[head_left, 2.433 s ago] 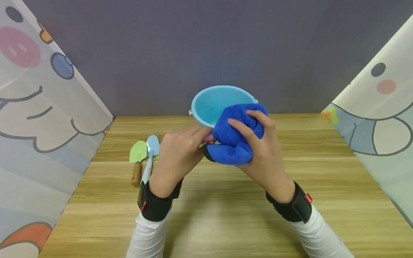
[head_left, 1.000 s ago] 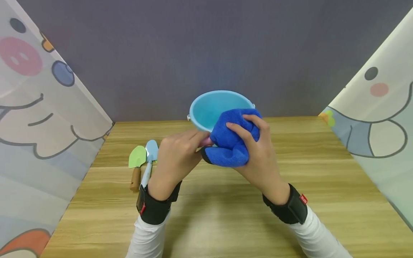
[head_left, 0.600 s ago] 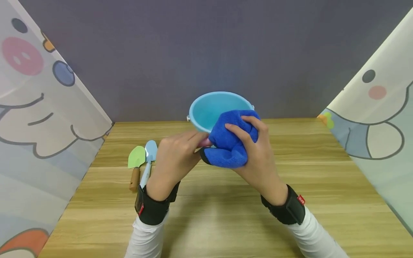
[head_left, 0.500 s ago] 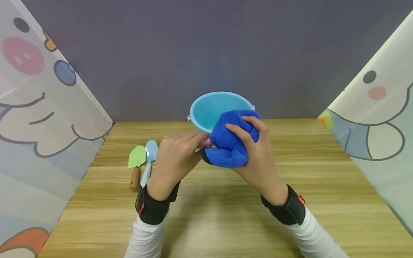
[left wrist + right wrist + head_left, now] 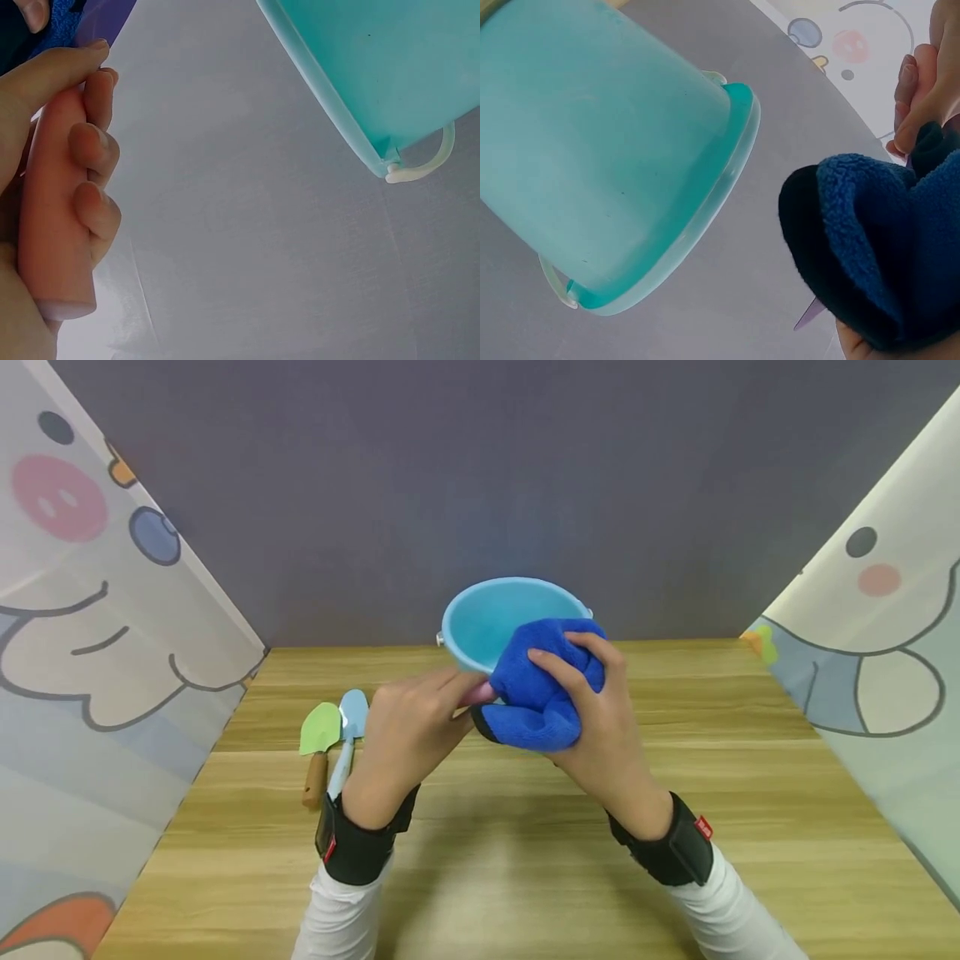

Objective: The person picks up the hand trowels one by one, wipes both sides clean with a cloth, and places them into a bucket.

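So the left hand (image 5: 408, 727) was curled around a pink handle (image 5: 52, 217), fingers wrapped right round it. In the left wrist view it looked like a smooth, stiff cylinder, probably plastic or painted wood, so I'd guess a bit slick in a bare grip. What's on the far end of that handle I honestly couldn't tell, since the cloth (image 5: 542, 693) covered it.

The right hand (image 5: 600, 718) was bunched around that blue cloth, fingers curled over the top, squeezing it onto the handle's hidden end. The cloth looked like thick fleecy microfibre: soft, light, no shape of its own, so it goes wherever the fingers press it. It seemed grippy enough that a loose fistful would hold it.

Both were up off the table (image 5: 750, 793), just in front of the bucket (image 5: 495, 618). The bucket was teal, tilted with its mouth toward the person, with a thin pale bail handle (image 5: 424, 161) clipped at the rim. It looked like thin plastic, light and rigid, easy to knock over. I'd take it by the rim or the bail.

Left of the bucket, lying flat on the table, were a green trowel (image 5: 318, 747) and a blue shovel (image 5: 348, 735), side by side.
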Demonstrator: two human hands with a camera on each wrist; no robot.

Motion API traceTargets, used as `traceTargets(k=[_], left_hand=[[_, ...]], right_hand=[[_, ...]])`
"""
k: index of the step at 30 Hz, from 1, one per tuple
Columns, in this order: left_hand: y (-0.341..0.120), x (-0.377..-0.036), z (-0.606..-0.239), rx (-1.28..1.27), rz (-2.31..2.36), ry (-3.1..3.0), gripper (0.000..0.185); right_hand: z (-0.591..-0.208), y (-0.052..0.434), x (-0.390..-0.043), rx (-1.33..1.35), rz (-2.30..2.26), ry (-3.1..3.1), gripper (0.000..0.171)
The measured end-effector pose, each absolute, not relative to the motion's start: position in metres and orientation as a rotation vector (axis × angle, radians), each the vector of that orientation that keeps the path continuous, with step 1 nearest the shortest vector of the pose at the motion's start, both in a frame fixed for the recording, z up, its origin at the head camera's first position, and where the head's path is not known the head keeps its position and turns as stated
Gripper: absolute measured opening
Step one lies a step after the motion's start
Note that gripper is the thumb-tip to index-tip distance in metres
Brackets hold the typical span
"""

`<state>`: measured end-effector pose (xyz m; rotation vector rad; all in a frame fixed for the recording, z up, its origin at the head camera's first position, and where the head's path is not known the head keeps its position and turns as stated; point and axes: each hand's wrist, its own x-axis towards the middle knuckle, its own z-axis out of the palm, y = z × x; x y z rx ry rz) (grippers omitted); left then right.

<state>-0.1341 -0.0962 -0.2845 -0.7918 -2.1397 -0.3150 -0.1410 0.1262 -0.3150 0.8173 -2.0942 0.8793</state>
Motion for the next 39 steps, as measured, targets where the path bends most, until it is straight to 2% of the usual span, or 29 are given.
traceTargets(k=[12, 26, 33, 39], left_hand=[[-0.0956, -0.1332, -0.2802, -0.779, -0.287, -2.128, 0.018], [-0.0939, -0.1345, -0.2856, -0.782, -0.295, -2.156, 0.016], [-0.0955, -0.1335, -0.2863, -0.789, -0.292, -2.159, 0.017], [-0.096, -0.1336, -0.2837, -0.788, -0.289, -2.168, 0.017]], right_hand=[[-0.3106, 0.1294, -0.1431, 0.814, 0.89, -2.102, 0.072], [-0.3132, 0.1316, -0.1425, 0.789, 0.953, -2.12, 0.072], [-0.3133, 0.1296, -0.1415, 0.795, 0.946, -2.126, 0.087], [-0.3132, 0.1288, -0.143, 0.795, 0.939, -2.123, 0.087]])
